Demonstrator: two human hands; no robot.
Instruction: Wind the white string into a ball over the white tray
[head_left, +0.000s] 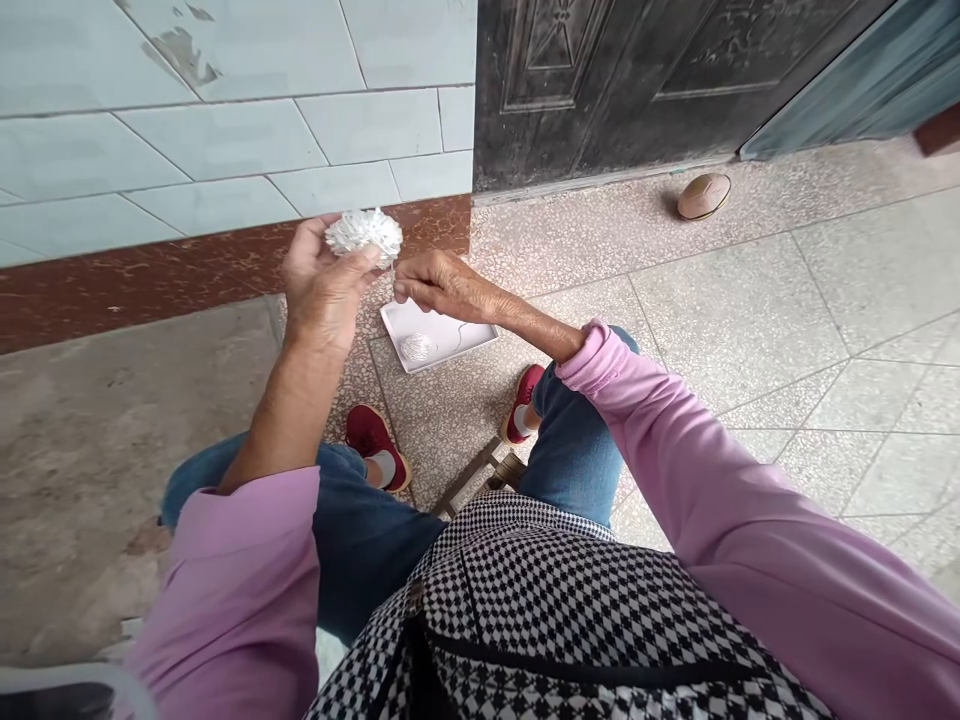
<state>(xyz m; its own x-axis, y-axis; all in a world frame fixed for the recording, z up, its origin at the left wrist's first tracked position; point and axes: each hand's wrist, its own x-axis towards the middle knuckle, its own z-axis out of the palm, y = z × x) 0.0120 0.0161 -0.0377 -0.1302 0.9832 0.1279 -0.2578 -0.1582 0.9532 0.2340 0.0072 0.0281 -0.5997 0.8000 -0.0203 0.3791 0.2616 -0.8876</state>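
Observation:
My left hand (322, 285) is raised in front of me, its fingers closed round a small white spiky ball-shaped ornament (365, 233). My right hand (442, 285) is close beside it on the right, fingers pinched together just under the ornament, apparently on a thin thread that I can barely make out. Below both hands, on the floor, lies a white tray (442, 328) holding a small spool of pale thread (416, 347), with a thread trailing across it.
I sit on a low wooden stool (480, 475), red shoes on a speckled tile floor. A tiled wall with a red-brown skirting stands ahead left, a dark metal door (637, 80) ahead right. A small tan oval object (703, 196) lies by the door.

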